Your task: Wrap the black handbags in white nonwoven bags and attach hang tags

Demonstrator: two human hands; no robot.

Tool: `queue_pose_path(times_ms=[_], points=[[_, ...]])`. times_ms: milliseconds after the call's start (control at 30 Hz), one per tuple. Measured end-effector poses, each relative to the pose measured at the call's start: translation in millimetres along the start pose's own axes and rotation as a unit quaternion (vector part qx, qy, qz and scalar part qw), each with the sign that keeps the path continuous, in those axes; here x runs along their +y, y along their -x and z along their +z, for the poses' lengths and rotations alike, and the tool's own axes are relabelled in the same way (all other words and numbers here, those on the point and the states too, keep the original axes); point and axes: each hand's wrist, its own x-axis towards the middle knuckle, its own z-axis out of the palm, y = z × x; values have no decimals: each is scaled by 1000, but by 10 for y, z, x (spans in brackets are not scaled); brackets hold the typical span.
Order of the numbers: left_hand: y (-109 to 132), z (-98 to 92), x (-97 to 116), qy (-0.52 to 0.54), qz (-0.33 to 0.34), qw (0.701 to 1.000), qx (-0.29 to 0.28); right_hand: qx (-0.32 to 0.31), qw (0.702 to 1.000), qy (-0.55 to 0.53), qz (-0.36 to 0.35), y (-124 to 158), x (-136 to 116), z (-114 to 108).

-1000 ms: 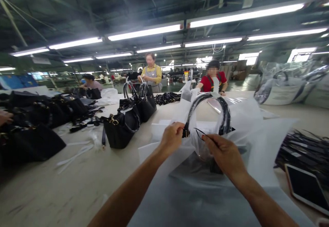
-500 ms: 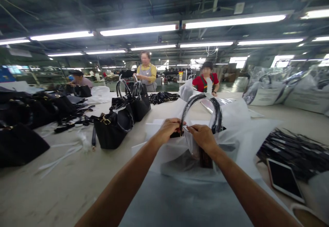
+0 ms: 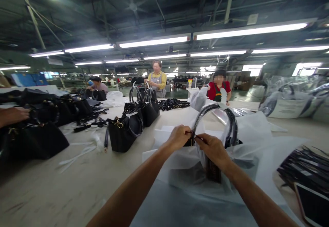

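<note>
In front of me a handbag stands wrapped in translucent white sheeting [image 3: 246,133]; most of its body is hidden. Its black handles [image 3: 205,110], covered in clear film, arch up out of the wrap. At the foot of the near handle my left hand [image 3: 180,137] is closed, fingertips pinching a thin dark cord. Close beside it, my right hand [image 3: 213,150] pinches the same cord between thumb and forefinger. A dark brown tag [image 3: 212,172] with faint lettering hangs below my right hand.
Black handbags [image 3: 122,134] stand left of the wrapped one. Another person's hand [image 3: 14,116] reaches over bags at the far left. Black straps [image 3: 305,168] and a tablet [image 3: 315,203] lie at right. Co-workers [image 3: 156,79] are across the table. Wrapped bags [image 3: 285,100] stand back right.
The view has swung left, so things sit further right in it. Another person's hand has come in at the left edge. My hands stay pinched at the handle's foot.
</note>
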Motion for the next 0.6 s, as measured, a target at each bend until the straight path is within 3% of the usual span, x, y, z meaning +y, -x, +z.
queue_pose_path(times_ms=[133, 367, 467, 600], points=[[146, -99, 35, -16, 59, 998, 18, -1, 998, 56, -15, 153, 48, -27], [373, -204, -12, 1, 76, 995, -69, -35, 999, -1, -24, 322, 65, 47], [420, -197, -9, -47, 97, 990, -90, -33, 998, -53, -28, 353, 87, 65], [481, -121, -5, -168, 151, 971, -75, -22, 993, -111, 8, 342, 107, -56]])
